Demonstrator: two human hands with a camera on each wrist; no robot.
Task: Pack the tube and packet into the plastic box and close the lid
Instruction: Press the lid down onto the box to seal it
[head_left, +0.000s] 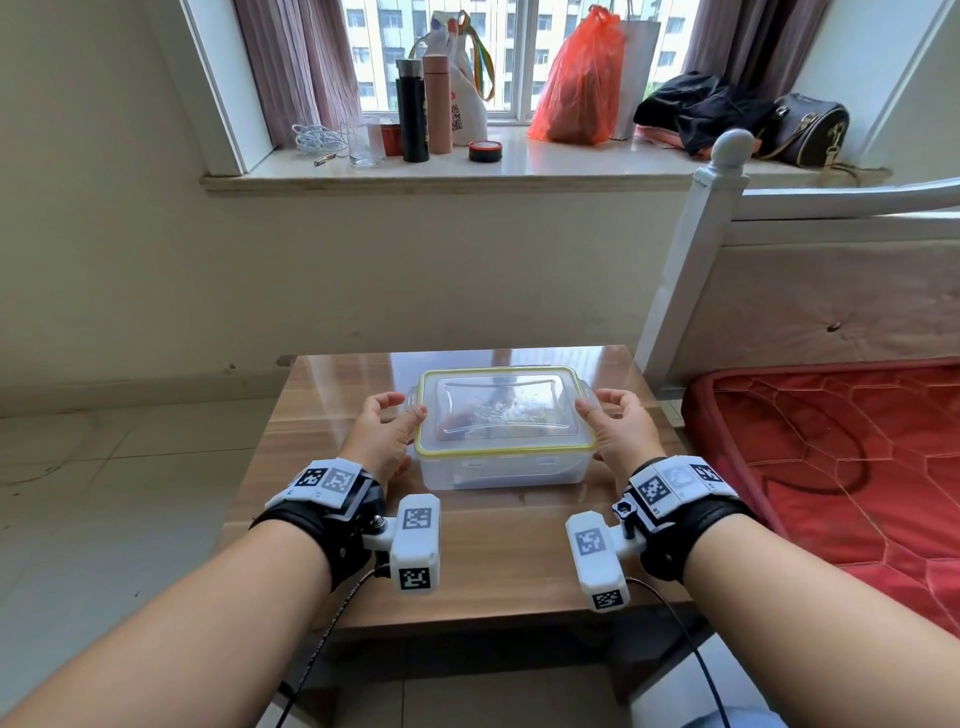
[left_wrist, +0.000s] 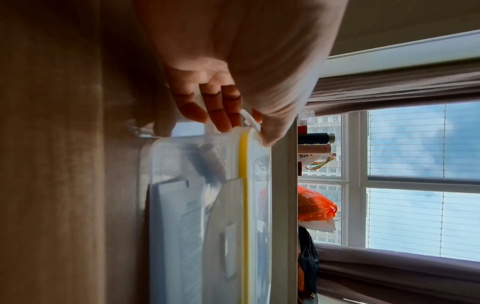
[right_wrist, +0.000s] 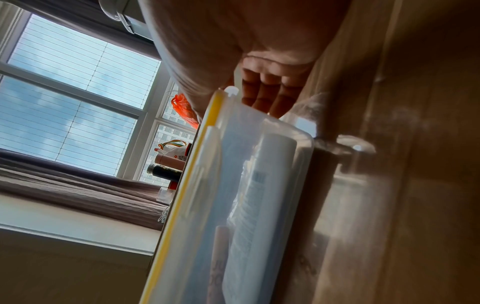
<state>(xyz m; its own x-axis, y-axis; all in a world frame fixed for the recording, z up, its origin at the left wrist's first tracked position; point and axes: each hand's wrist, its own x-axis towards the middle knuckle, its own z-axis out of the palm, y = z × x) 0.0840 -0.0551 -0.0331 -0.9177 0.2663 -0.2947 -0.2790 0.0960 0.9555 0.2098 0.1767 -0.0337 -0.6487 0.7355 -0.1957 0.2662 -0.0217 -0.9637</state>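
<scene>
A clear plastic box stands on the wooden table with its yellow-rimmed lid lying on top. Through the walls I see a white tube and a pinkish packet inside. My left hand is at the box's left end, thumb on the lid's edge and fingers curled round the left lid flap. My right hand mirrors it at the right end, with the right lid flap between thumb and fingers. The long front flap hangs down against the wall.
A bed with a red mattress and a white bedpost stands close on the right. The windowsill behind holds bottles, an orange bag and dark bags. Tiled floor lies left of the table.
</scene>
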